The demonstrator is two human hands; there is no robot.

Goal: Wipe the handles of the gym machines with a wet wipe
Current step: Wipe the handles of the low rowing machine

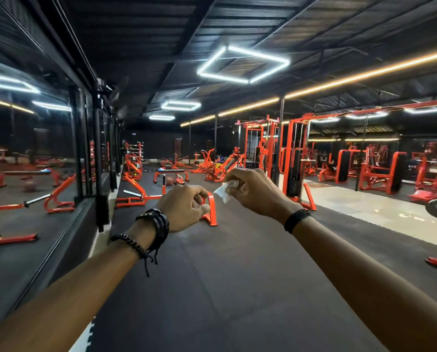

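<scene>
Fingers (pixel 233 180) of the right hand (pixel 253 191) pinch a crumpled white wipe (pixel 226 190), one loose corner hanging down toward the left; fingers of the left hand (pixel 184 210) are loosely curled just beside that corner and seem to hold nothing, though the tips are partly hidden. Both arms are stretched out in front over the dark rubber floor (pixel 212 288), and no machine handle is within touch. Orange machines (pixel 379 171) stand well apart across the room, with a cable station (pixel 294 153) nearest on the right. The step in hand looks like readying the wipe, so the left hand should take the free corner and draw the cloth open until a flat, damp face shows. A bunched wipe cleans only a narrow stripe. Once spread, it is best laid across the palm so it can wrap round a handle. Pull gently, since thin wet cloth may tear.
</scene>
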